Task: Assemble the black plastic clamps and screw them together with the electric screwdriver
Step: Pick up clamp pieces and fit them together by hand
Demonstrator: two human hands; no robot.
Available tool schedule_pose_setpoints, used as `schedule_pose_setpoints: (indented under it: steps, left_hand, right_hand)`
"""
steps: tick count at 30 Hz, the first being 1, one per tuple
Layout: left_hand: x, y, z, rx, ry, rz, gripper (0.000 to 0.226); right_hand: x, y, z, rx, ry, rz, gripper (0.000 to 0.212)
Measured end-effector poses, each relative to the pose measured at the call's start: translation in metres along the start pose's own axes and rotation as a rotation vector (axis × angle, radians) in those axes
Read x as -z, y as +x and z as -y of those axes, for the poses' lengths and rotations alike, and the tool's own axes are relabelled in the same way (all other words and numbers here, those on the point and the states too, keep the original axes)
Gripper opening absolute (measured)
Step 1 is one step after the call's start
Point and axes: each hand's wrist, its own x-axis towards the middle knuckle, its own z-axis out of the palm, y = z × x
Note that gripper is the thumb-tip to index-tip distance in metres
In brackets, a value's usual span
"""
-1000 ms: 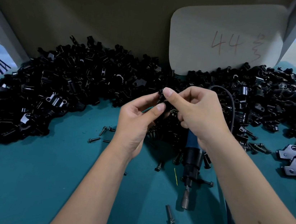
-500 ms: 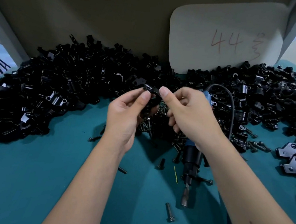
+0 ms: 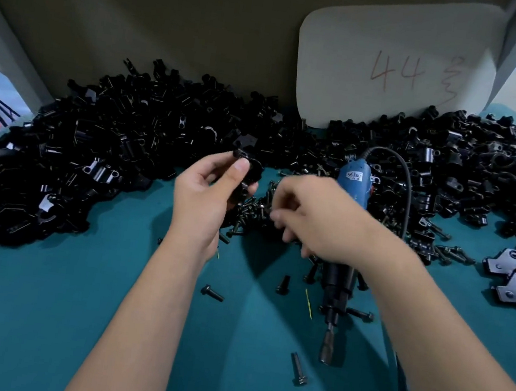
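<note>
My left hand (image 3: pixel 207 198) holds a black plastic clamp (image 3: pixel 247 168) raised above the table, pinched between thumb and fingers. My right hand (image 3: pixel 322 220) is low over a heap of black screws (image 3: pixel 253 211), blurred, with its fingers curled down; whether it holds a screw is hidden. The electric screwdriver (image 3: pixel 354 185), blue body and black nose, lies on the teal table (image 3: pixel 37 314) beneath my right wrist, its bit (image 3: pixel 327 345) pointing toward me.
Large heaps of black clamp parts lie at the left (image 3: pixel 107 159) and right (image 3: pixel 466 176) along the back wall. A white card (image 3: pixel 395 65) marked 44 leans there. Loose screws (image 3: pixel 299 369) lie near me. Two flat clamp pieces (image 3: pixel 511 278) sit at the right edge.
My right hand has let go of the clamp and dropped to the right onto the screw heap. My left hand keeps the clamp and has shifted slightly left.
</note>
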Motion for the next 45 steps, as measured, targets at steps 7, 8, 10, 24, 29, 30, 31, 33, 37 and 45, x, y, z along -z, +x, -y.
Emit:
schedule_pose_setpoints:
  steps: [7, 8, 10, 24, 29, 30, 31, 33, 37, 45]
  left_hand:
    - [-0.003, -0.006, 0.004, 0.012, 0.105, 0.275, 0.018]
    - [-0.004, -0.007, 0.005, 0.017, 0.103, 0.285, 0.021]
    - [-0.005, -0.007, 0.005, 0.032, 0.100, 0.293, 0.030]
    - [-0.002, -0.009, 0.002, 0.115, 0.099, 0.369, 0.036]
    - [-0.003, -0.009, 0.000, 0.129, 0.064, 0.367, 0.034]
    - [-0.003, -0.009, 0.000, 0.133, 0.054, 0.370, 0.028]
    - [-0.003, -0.009, 0.000, 0.132, 0.053, 0.377, 0.024]
    - [-0.005, -0.010, 0.000, 0.126, 0.071, 0.383, 0.022]
    - [-0.004, -0.011, -0.001, 0.122, 0.087, 0.369, 0.025]
    - [-0.002, -0.011, -0.006, 0.199, 0.032, 0.394, 0.020]
  right_hand:
    - [0.010, 0.004, -0.013, 0.114, 0.508, -0.417, 0.011]
    - [0.008, 0.004, -0.013, 0.117, 0.573, -0.411, 0.009]
    - [0.004, 0.006, -0.014, 0.113, 0.637, -0.420, 0.012]
    - [0.005, 0.006, -0.021, 0.132, 0.647, -0.344, 0.021]
    - [0.003, 0.007, -0.023, 0.110, 0.673, -0.388, 0.019]
    - [0.003, 0.007, -0.023, 0.101, 0.683, -0.402, 0.018]
    - [0.003, 0.007, -0.023, 0.097, 0.677, -0.412, 0.018]
    - [0.003, 0.007, -0.023, 0.118, 0.601, -0.422, 0.017]
    - [0.004, 0.005, -0.016, 0.235, 0.297, -0.503, 0.015]
    - [0.002, 0.003, -0.020, 0.299, 0.490, -0.439, 0.008]
